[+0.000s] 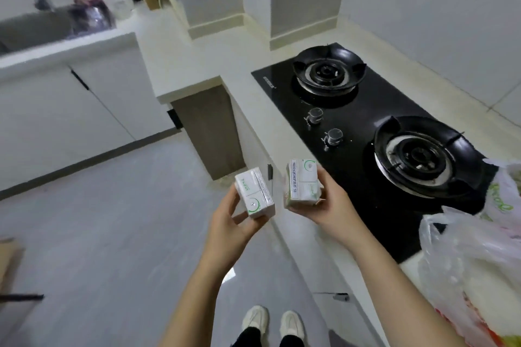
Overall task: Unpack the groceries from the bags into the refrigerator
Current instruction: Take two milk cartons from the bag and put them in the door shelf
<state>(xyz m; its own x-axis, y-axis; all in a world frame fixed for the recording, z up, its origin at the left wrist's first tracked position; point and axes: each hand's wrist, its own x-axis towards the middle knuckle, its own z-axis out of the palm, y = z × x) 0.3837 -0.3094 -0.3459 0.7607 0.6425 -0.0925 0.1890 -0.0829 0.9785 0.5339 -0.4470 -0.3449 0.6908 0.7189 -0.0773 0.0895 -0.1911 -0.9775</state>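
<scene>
I hold two small white cartons with green print, one in each hand, in front of me at the counter's edge. My left hand [229, 222] grips the left carton [255, 196] from below and behind, over the floor. My right hand [328, 205] wraps around the right carton [301, 184], just in front of the black gas hob. Translucent plastic grocery bags [468, 251] sit on the counter at the right, with more goods showing inside. The refrigerator is not in view.
A black two-burner gas hob [375, 132] fills the pale counter [197, 56] to my right. At the far left are a sink [33, 28], a dark bag and bottles. White cabinet doors [70, 110] line the left wall above grey floor [112, 234]. My shoes [272, 324] show below.
</scene>
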